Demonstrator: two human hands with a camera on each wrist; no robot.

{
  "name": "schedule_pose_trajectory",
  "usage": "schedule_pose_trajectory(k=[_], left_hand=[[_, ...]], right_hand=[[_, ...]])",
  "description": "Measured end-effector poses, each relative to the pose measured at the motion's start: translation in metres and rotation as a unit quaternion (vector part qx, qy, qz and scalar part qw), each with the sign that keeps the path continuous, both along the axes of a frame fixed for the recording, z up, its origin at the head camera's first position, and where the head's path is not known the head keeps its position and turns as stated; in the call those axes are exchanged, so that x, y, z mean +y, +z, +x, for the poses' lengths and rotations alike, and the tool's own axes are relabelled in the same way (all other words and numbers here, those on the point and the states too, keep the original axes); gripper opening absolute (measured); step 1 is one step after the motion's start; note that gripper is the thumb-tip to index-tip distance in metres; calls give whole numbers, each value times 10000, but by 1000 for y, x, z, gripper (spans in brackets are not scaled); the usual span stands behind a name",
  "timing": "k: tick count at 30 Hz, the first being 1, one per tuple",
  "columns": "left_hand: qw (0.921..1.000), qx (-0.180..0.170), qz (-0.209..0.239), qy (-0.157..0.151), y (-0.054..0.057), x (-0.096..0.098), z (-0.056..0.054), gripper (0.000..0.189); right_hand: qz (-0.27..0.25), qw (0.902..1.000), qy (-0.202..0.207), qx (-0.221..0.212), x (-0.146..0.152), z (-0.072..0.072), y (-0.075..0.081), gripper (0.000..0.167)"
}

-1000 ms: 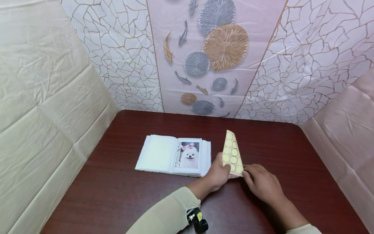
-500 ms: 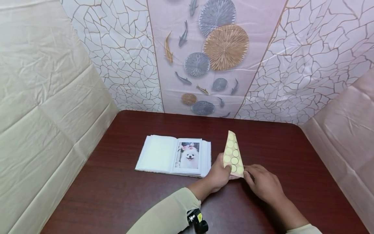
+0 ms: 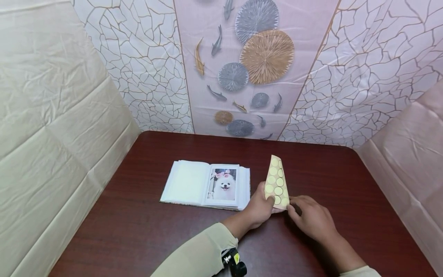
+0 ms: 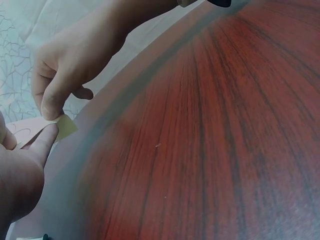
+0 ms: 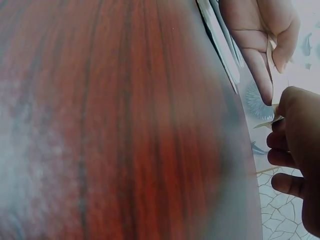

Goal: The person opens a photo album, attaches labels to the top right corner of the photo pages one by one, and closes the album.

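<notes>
A pale yellow sheet of round stickers (image 3: 278,181) is held up over the table in the head view. My left hand (image 3: 258,207) grips its lower left side, thumb on the front. At the lower right corner, my right hand (image 3: 313,217) pinches the edge between thumb and index finger. In the left wrist view the pinched corner (image 4: 66,128) looks bent, showing yellow. Seen from the right wrist, both hands meet at the sheet's edge, and a thin flap (image 5: 266,124) sticks out beside the right fingers. Whether a sticker is lifting off is too small to tell.
An open photo album (image 3: 188,182) lies left of my hands, with a photo of a white dog (image 3: 224,186) on its right page. The dark red table (image 3: 138,234) is bordered by fabric walls. A small black camera (image 3: 235,263) is strapped to the left sleeve.
The sticker sheet has shifted slightly to the right, its top leaning a little more that way. Both hands keep nearly the same place and grip.
</notes>
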State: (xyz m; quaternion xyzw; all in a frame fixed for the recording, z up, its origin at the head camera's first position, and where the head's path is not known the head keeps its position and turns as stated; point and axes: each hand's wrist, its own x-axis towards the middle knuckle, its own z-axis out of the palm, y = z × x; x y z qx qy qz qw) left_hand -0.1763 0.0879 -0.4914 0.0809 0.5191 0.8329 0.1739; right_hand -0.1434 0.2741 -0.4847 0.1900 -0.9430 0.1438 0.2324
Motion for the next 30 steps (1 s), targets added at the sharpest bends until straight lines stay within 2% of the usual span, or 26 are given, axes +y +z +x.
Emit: schedule_pose_trajectory(k=[10,21,30], left_hand=[[9999,96,-23,-35,1,0,-1,36],[10000,58,29,45,0,1,-1,37],[10000,14,44,80,-1,-1,0,38]], right_hand=[[-150,9999,30,31,1,3,3,14],[-411,9980,-340,-332,0,5,4,11],[-406,9975,-438,-367,1,6,3,4]])
